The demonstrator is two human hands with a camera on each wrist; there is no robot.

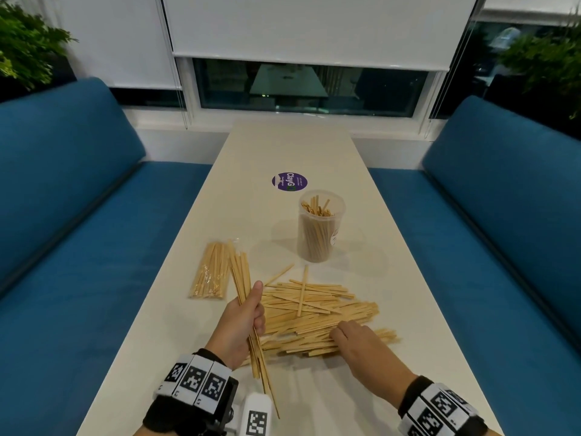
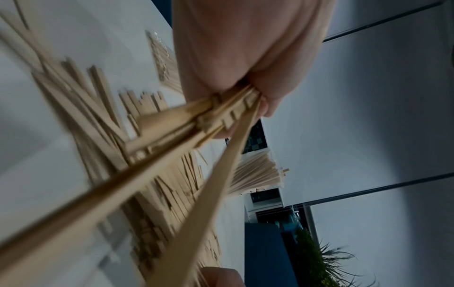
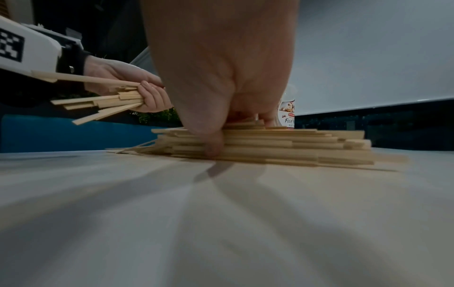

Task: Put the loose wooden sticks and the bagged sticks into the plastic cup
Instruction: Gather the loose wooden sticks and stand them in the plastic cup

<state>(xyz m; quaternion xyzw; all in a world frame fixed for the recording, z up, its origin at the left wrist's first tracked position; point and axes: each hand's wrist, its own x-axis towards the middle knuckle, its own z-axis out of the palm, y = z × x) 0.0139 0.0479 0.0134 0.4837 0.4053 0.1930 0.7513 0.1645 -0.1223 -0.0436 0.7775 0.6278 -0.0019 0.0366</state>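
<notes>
My left hand [image 1: 251, 309] grips a bundle of wooden sticks [image 1: 241, 278] just above the table, their far ends pointing away from me. In the left wrist view the bundle [image 2: 172, 136] fans out of my fist [image 2: 233, 58]. My right hand [image 1: 349, 338] is on the near side of the loose stick pile [image 1: 314, 306]. Its thumb [image 3: 213, 147] presses the pile's [image 3: 307, 145] near edge while the fingers curl over the top. The clear plastic cup [image 1: 320, 228] stands upright beyond the pile, holding several sticks. The bagged sticks [image 1: 209, 272] lie to the left.
The long white table [image 1: 283, 146] runs away from me between two blue sofas [image 1: 78, 215]. A round purple sticker [image 1: 289, 181] lies flat behind the cup. A window with blinds closes off the far end.
</notes>
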